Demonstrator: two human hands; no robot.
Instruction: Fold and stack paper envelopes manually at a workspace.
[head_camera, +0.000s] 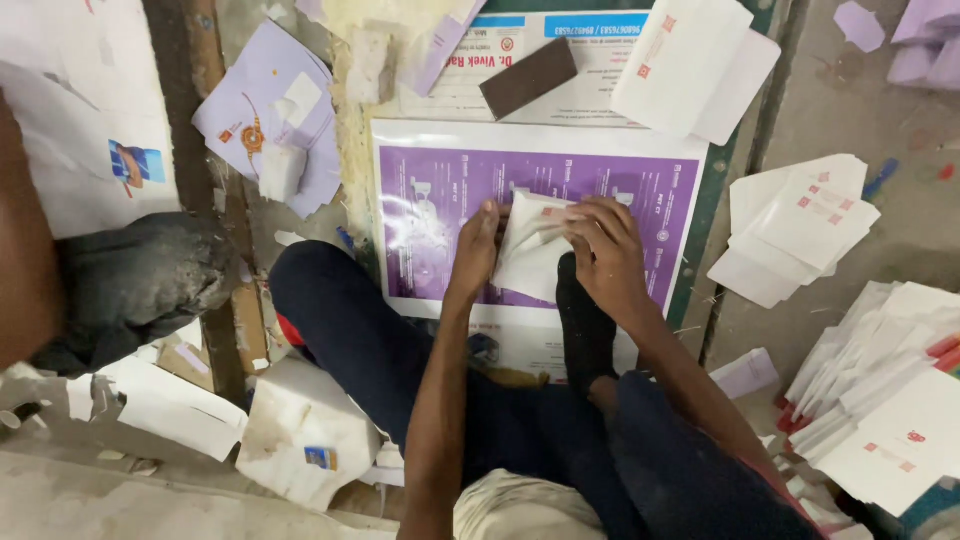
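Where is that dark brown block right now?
The dark brown block lies near the top middle of the head view, on printed sheets just above the purple poster, left of a stack of white envelopes.
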